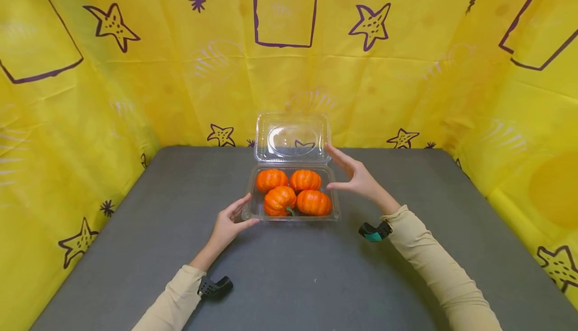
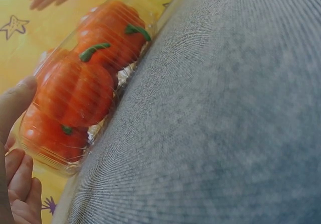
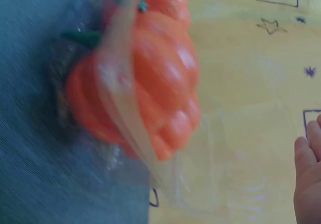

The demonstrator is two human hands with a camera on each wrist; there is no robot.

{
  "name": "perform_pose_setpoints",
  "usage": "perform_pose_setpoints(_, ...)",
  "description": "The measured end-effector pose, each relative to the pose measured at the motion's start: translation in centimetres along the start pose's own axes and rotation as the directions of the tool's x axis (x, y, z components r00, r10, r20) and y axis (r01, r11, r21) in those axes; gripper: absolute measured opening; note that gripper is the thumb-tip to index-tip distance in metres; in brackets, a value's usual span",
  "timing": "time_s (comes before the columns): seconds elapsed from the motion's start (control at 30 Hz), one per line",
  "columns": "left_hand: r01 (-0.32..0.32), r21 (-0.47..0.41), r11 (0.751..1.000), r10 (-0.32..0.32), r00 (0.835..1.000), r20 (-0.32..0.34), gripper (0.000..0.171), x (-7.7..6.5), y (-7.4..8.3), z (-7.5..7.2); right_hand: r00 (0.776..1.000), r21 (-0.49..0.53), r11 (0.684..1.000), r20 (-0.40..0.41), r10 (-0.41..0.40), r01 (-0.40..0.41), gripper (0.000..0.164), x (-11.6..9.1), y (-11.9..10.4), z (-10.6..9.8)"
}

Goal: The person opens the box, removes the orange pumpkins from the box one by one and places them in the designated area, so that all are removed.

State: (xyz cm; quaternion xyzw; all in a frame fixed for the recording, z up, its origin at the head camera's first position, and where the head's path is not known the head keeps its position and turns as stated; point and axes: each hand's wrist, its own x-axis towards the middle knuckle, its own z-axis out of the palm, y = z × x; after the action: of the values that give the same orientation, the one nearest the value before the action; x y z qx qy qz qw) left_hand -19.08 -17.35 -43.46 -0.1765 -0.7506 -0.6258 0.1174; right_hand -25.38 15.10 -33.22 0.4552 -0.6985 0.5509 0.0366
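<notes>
A clear plastic clamshell container (image 1: pixel 316 218) stands on the table in the head view, its hinged lid (image 1: pixel 280 138) raised at the back. Several small orange pumpkins (image 1: pixel 280 199) fill its base; green stems show on some of them. My left hand (image 1: pixel 228 225) holds the front left corner, thumb at the front and fingers along the left side. Beside the right edge is my right hand (image 1: pixel 358 178), thumb and fingers spread apart, fingertips near the lid's lower right side. In the right wrist view, a blurred container edge crosses a pumpkin (image 3: pixel 160 78).
A dark grey table (image 1: pixel 289 276) lies under everything. Yellow cloth (image 1: pixel 171 85) with purple-outlined stars surrounds it at the back and both sides. Black bands (image 1: pixel 215 287) sit at both wrists, over beige sleeves.
</notes>
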Motion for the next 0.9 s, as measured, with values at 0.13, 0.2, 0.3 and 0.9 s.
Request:
perform_pose_setpoints(0.13, 0.0, 0.001, 1.0, 0.0, 1.0, 0.003, 0.059, 0.0, 0.0, 0.0, 1.0, 0.029, 1.0, 0.026, -0.009, 0.008, 0.083, -1.0, 1.0, 1.0)
perform_pose_setpoints(0.2, -0.001, 0.002, 1.0, 0.001, 1.0, 0.005, 0.058, 0.0, 0.0, -0.1, 0.999, 0.046, 0.999, 0.033, -0.014, 0.013, 0.084, -1.5, 1.7, 1.5)
perform_pose_setpoints(0.3, -0.007, 0.002, 1.0, 0.007, 1.0, 0.003, 0.058, 0.0, 0.0, -0.1, 0.999, 0.068, 0.998, 0.037, -0.011, 0.009, 0.084, -2.3, 3.0, 2.3)
perform_pose_setpoints(0.9, -0.002, 0.014, 1.0, 0.002, 1.0, -0.007, 0.058, 0.0, -0.1, 0.0, 0.989, 0.146, 0.978, 0.06, 0.139, -0.146, 0.07, -3.4, 3.2, 4.1)
